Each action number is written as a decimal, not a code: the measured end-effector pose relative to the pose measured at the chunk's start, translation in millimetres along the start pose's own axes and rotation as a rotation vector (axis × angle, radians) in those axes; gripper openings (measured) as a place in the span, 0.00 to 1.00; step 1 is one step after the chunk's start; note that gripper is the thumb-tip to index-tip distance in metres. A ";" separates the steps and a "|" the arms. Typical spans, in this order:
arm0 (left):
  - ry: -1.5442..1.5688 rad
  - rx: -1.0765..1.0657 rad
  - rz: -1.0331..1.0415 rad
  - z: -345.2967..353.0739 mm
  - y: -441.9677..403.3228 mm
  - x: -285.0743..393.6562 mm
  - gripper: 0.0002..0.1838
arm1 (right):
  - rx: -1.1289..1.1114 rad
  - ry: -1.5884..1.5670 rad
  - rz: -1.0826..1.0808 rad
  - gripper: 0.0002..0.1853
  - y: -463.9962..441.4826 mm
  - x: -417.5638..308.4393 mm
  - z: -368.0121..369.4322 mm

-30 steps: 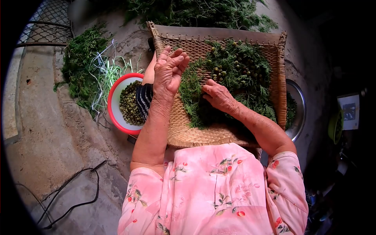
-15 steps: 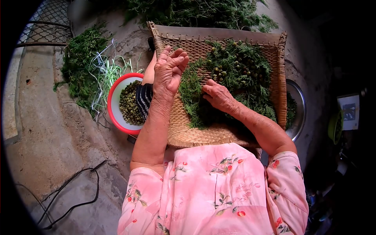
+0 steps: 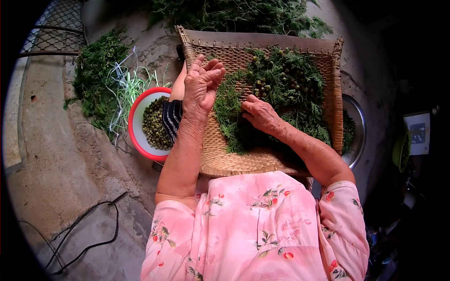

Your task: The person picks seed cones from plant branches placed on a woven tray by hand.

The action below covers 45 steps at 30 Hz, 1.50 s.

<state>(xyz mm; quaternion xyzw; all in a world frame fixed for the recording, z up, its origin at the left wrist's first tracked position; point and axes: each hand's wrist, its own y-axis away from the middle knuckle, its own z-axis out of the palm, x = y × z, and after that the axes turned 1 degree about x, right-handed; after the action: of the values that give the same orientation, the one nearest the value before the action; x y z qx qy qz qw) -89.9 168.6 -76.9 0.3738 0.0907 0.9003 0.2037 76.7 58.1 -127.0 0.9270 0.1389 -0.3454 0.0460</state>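
A woven basket tray (image 3: 248, 161) lies across my lap, with green sprigs (image 3: 300, 70) and small round cones (image 3: 263, 89) spread over it. Above the tray's left part, my left hand (image 3: 204, 84) is raised palm up, its fingers apart and curled a little, with nothing visible in it. My right hand (image 3: 260, 114) rests at the left edge of the greenery, fingers bent together; whatever they may hold is hidden. To the left stands a white bowl with a red rim (image 3: 132, 122), holding many small green cones (image 3: 155, 126).
A heap of sprigs (image 3: 239, 16) lies beyond the tray, another (image 3: 96, 75) at the left beside pale plastic strips (image 3: 129, 93). A metal basin (image 3: 360, 133) is at the right. Black cable (image 3: 115, 220) lies on the floor at lower left. A green container (image 3: 401, 152) stands far right.
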 end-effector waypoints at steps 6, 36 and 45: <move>-0.010 0.001 0.003 -0.6 0.1 -0.8 0.39 | -0.005 -0.001 0.000 0.10 -0.8 -0.7 -0.6; -0.061 -0.058 -0.013 -4.7 -0.3 0.0 0.28 | 0.066 -0.141 -0.025 0.05 0.8 -2.0 -7.6; -0.158 0.052 -0.088 -4.3 -2.2 2.6 0.22 | -0.044 -0.449 0.267 0.08 6.1 -28.6 -81.8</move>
<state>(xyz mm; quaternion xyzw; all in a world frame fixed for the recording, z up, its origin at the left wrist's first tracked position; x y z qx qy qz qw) -93.9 171.7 -79.0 0.4446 0.1142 0.8555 0.2397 109.1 60.6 -46.4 0.8359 0.0094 -0.5304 0.1409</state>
